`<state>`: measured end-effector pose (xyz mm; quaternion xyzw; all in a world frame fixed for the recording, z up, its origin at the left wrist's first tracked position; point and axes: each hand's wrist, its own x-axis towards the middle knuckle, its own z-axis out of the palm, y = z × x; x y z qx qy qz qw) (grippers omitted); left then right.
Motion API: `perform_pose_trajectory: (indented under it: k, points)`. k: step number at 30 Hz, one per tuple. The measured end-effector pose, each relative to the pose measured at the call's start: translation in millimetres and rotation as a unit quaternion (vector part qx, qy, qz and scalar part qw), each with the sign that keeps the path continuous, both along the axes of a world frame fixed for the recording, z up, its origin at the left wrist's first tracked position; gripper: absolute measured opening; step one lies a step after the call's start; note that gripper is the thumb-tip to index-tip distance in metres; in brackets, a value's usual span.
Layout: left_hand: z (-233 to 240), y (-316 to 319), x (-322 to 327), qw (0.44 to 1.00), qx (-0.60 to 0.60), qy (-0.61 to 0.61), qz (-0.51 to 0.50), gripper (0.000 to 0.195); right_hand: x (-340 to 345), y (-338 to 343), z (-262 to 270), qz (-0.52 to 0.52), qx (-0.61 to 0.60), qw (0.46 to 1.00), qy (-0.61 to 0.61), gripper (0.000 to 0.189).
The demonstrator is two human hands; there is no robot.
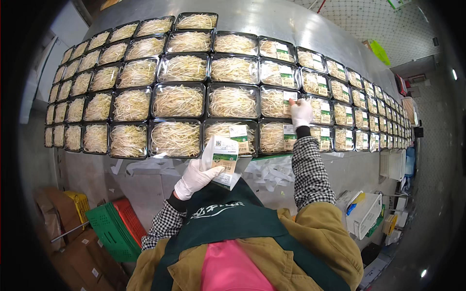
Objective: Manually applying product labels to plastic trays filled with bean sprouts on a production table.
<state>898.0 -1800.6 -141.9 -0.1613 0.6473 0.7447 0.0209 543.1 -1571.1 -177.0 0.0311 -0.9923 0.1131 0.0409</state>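
Rows of black plastic trays of bean sprouts under clear film cover the steel table (240, 14). My left hand (198, 176), in a white glove, grips a strip of printed green, brown and white labels (225, 160) in front of the nearest row. With a bare fingertip showing through its glove, my right hand (301, 111) touches the label (290, 97) on a sprout tray (272, 103) in the second row. Trays to the right carry such labels, as does one front-row tray (222, 130) beside the strip. Those to the left, such as this tray (176, 138), show bare film.
White backing-paper scraps (271, 172) lie below the table's near edge. Green crates (113, 231), a red crate (130, 218) and cardboard boxes (85, 262) stand at the lower left. White bins (364, 211) stand at the right.
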Motion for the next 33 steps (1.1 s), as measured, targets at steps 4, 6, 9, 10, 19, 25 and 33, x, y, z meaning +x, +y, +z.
perform_pose_trajectory:
  k: [4, 6, 9, 10, 19, 25, 33]
  points:
    - [5, 2, -6, 1.000, 0.025, -0.018, 0.007, 0.026, 8, 5, -11, 0.136, 0.033, 0.981, 0.137, 0.058]
    - [5, 0, -7, 0.998, 0.047, -0.037, 0.011, 0.025, 24, 2, 9, 0.183, 0.062, 0.977, 0.095, 0.069]
    - [29, -9, -23, 0.997, 0.040, -0.056, -0.022, 0.023, 29, 7, 36, 0.233, -0.007, 0.972, -0.020, 0.073]
    - [34, -12, -27, 0.996, 0.036, -0.074, -0.039, 0.023, 31, 0, 36, 0.292, -0.236, 0.917, -0.137, 0.079]
    - [71, -2, -57, 0.970, 0.143, 0.120, 0.153, 0.014, 191, -93, 153, 0.433, -0.400, 0.801, -0.107, 0.017]
    - [32, 27, -69, 0.938, 0.080, 0.207, 0.268, 0.013, 174, -103, 166, 0.539, -0.228, 0.794, 0.163, 0.022]
    - [44, 17, -75, 0.939, 0.134, 0.154, 0.278, 0.012, 152, -110, 146, 0.437, -0.271, 0.816, -0.265, 0.025]
